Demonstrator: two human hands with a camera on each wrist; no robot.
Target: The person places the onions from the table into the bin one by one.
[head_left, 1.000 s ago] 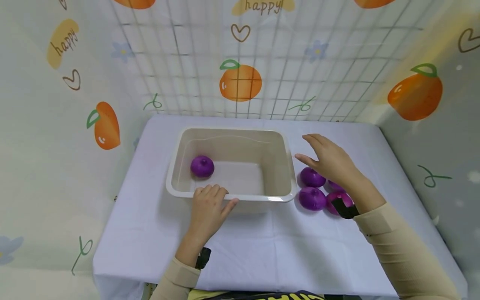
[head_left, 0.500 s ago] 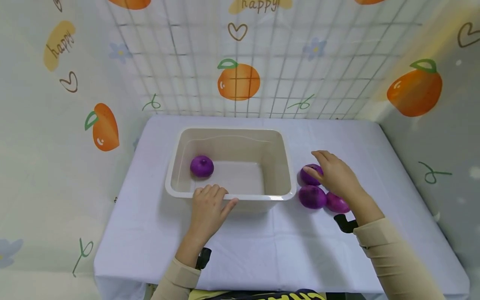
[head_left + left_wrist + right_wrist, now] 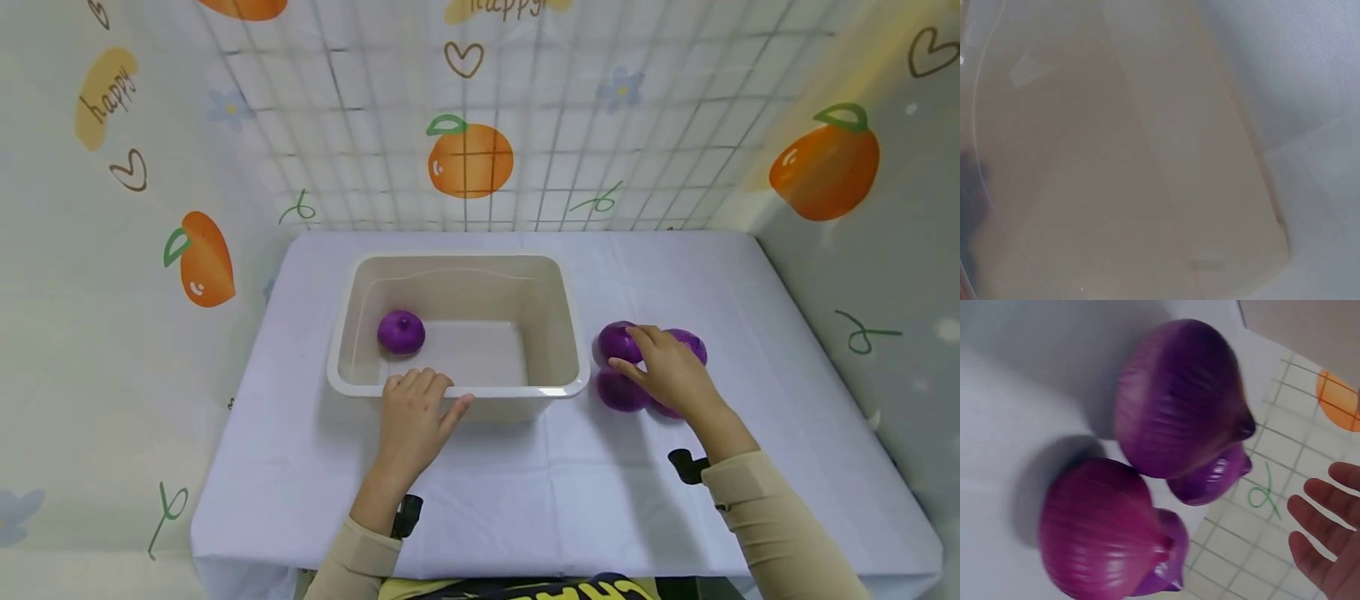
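A red onion [image 3: 401,333] lies in the left part of a beige plastic bin [image 3: 525,392]. My left hand [image 3: 415,421] grips the bin's near rim, its fingers hooked over the edge; the left wrist view shows only the bin's outer wall [image 3: 1091,156] and cloth. Right of the bin, several red onions sit clustered. Above them is my right hand [image 3: 670,371], fingers spread and holding nothing, fingertips overlapping the back-left onion [image 3: 617,342] in the head view. The right wrist view shows a dark purple onion [image 3: 1179,406] and a pinker onion [image 3: 1094,525] close up.
A white cloth [image 3: 480,500] covers the table. Patterned curtains [image 3: 817,275] enclose the back and both sides, with a wire grid [image 3: 360,158] behind the back one. Black wrist cameras are worn on both arms.
My right hand has come down and toward the near side, from beside the bin's right rim to over the onion cluster. My left hand stays on the bin's rim.
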